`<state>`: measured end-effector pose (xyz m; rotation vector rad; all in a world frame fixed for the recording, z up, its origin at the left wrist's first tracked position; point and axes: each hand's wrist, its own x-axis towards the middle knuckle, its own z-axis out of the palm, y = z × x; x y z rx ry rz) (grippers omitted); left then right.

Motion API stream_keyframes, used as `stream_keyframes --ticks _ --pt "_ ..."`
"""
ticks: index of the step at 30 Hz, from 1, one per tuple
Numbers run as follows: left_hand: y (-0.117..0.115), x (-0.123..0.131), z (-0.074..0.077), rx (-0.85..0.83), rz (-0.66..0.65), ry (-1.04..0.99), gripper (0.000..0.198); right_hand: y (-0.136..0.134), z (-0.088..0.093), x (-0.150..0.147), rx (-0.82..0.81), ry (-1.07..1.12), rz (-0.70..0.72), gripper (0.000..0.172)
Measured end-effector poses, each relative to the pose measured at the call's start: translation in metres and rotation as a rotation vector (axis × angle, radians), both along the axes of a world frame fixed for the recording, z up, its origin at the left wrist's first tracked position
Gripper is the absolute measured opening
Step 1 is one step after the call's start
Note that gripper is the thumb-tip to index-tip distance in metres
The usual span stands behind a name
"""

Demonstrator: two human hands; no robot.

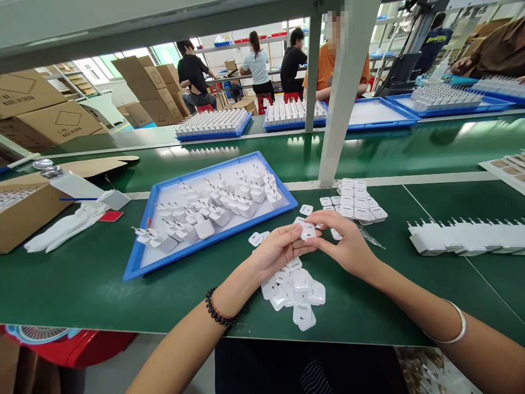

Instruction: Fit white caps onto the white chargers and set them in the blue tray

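Over the green worktop, my left hand [281, 246] and my right hand [348, 243] meet at a small white charger end cap [308, 231] with rounded corners. Both hands are closed on it, the thumb and fingertips at its edges. Under and in front of my left hand lies a loose pile of similar white caps [301, 293], some showing a small dark slot. Behind my right hand, more caps [356, 200] lie in neat rows, with a few single ones scattered nearby. Part of the held cap is hidden by my fingers.
A blue-rimmed tray [172, 260] at left holds several white plug chargers. A row of chargers [471, 238] stands at right. White gloves [68, 224], a bottle [76, 183] and a cardboard box [33, 219] lie left. A post [340, 98] rises ahead; several people sit beyond.
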<state>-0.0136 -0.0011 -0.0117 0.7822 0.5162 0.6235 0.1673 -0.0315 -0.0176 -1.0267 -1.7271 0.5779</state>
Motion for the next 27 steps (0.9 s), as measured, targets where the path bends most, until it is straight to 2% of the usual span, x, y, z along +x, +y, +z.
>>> stream_keyframes --ticks 5,9,11,14,15,17,20,23,27 --pt "-0.001 0.0 0.001 0.016 -0.034 -0.005 0.029 0.001 -0.005 0.001 0.146 -0.096 -0.062 0.017" --pt "-0.002 0.002 0.002 0.023 -0.033 0.011 0.029 0.0 -0.004 0.0 0.11 -0.149 -0.036 0.016" --pt "-0.001 0.002 0.003 0.027 0.011 0.02 0.028 -0.001 -0.002 0.0 0.086 -0.122 -0.068 0.014" --pt "0.003 0.001 0.004 0.015 0.153 0.045 0.028 -0.004 0.003 -0.001 0.065 -0.049 -0.14 0.002" --pt "0.005 0.001 0.004 0.009 0.205 0.062 0.027 -0.005 0.005 -0.001 0.038 -0.061 -0.108 0.006" --pt "0.008 -0.001 0.004 0.001 0.294 0.108 0.025 -0.009 0.006 -0.003 -0.067 -0.17 0.054 0.013" --pt "0.012 -0.003 0.004 -0.018 0.35 0.18 0.023 -0.014 0.003 -0.008 -0.227 -0.398 0.287 0.026" --pt "0.012 -0.003 0.002 -0.037 0.326 0.213 0.024 -0.017 -0.003 -0.014 -0.293 -0.525 0.338 0.036" --pt "0.01 -0.001 0.0 -0.01 0.273 0.195 0.024 -0.015 -0.008 -0.017 -0.351 -0.524 0.333 0.027"
